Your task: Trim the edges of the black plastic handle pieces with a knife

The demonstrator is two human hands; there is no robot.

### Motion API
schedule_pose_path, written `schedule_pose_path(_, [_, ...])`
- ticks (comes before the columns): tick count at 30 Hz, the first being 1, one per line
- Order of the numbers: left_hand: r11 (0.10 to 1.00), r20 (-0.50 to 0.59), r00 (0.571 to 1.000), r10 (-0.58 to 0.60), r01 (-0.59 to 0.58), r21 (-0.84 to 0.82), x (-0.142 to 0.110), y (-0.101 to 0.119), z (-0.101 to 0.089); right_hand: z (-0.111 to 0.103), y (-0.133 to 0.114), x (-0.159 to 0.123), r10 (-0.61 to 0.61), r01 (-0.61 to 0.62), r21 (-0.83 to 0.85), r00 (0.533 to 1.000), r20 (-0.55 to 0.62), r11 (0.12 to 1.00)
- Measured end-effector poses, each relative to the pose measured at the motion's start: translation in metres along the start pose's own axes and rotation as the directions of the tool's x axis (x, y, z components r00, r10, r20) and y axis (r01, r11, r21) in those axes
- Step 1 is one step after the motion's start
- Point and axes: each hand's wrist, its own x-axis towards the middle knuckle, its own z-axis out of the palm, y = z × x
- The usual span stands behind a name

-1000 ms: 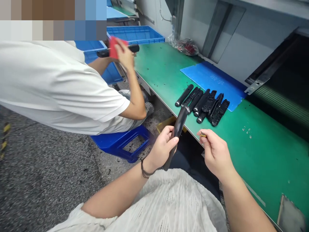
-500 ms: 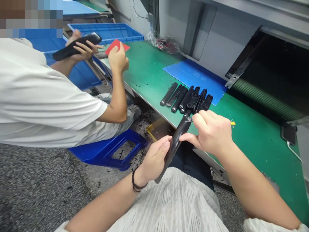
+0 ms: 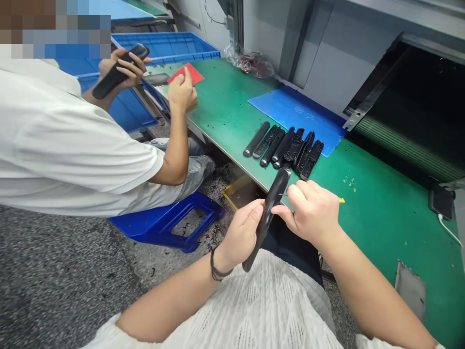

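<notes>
My left hand [image 3: 244, 231] is closed round a long, rounded black plastic casing [image 3: 269, 213], tilted with its far end towards the table. Close to the casing's right edge, my right hand [image 3: 313, 206] is wrapped round a thin-tipped trimming tool [image 3: 342, 200]. Its yellow end sticks out on the right and a fine metal tip shows on the left, at the casing's edge; the rest of the tool is hidden in the fist. Beyond my hands, several similar black casings [image 3: 256, 139] lie in a row, some with their ribbed inner side up.
A blue sheet [image 3: 290, 109] lies behind the row on the green table [image 3: 381, 218]. At the right are a phone [image 3: 442, 201] with a white cable and a grey flat piece [image 3: 410, 288]. On the left, a co-worker [image 3: 72, 140] holds a black part and a red sheet [image 3: 192, 73].
My right hand and the tool have moved down along the casing, towards me, and the tip now shows at its edge. The co-worker's black part has tilted more upright. The view has shifted slightly.
</notes>
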Motion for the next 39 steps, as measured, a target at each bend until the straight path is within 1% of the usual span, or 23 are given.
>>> schedule_pose_path(4, [1.0, 0.007, 1.0, 0.014, -0.014, 0.006, 0.005, 0.007, 0.002, 0.003, -0.013, -0.006, 0.01, -0.013, 0.062, 0.999, 0.036, 0.998])
schedule_pose_path(8, [0.999, -0.011, 0.999, 0.034, -0.034, 0.011, 0.009, 0.012, 0.002, 0.005, -0.023, -0.009, -0.003, -0.004, 0.133, 0.999, 0.051, 0.991])
schedule_pose_path(11, [1.0, -0.023, 1.0, 0.021, -0.021, 0.017, 0.01, 0.012, 0.003, 0.006, -0.027, -0.012, -0.004, -0.008, 0.155, 0.997, 0.079, 0.988])
schedule_pose_path(14, [1.0, -0.014, 1.0, 0.003, -0.003, -0.003, 0.011, 0.01, 0.003, 0.008, -0.027, -0.014, 0.005, -0.019, 0.152, 0.996, 0.09, 0.988])
schedule_pose_path(19, [1.0, -0.021, 1.0, -0.014, 0.013, -0.024, 0.011, 0.012, 0.004, 0.01, -0.032, -0.019, -0.017, 0.004, 0.167, 0.997, 0.077, 0.986])
schedule_pose_path(23, [1.0, -0.038, 0.999, 0.008, -0.008, -0.001, 0.013, 0.016, 0.005, 0.014, -0.037, -0.024, -0.027, 0.018, 0.174, 0.998, 0.051, 0.985])
schedule_pose_path(26, [0.999, -0.053, 0.998, 0.022, -0.021, 0.025, 0.014, 0.02, 0.006, 0.015, -0.037, -0.028, -0.036, 0.034, 0.166, 0.999, 0.01, 0.986])
schedule_pose_path(33, [1.0, -0.054, 0.999, 0.004, -0.003, 0.004, 0.017, 0.022, 0.012, 0.014, -0.036, -0.031, -0.017, 0.02, 0.157, 1.0, -0.021, 0.987])
schedule_pose_path(39, [1.0, -0.085, 0.996, 0.005, -0.004, 0.009, 0.015, 0.02, 0.017, 0.017, -0.04, -0.039, -0.01, 0.013, 0.143, 1.0, -0.021, 0.99])
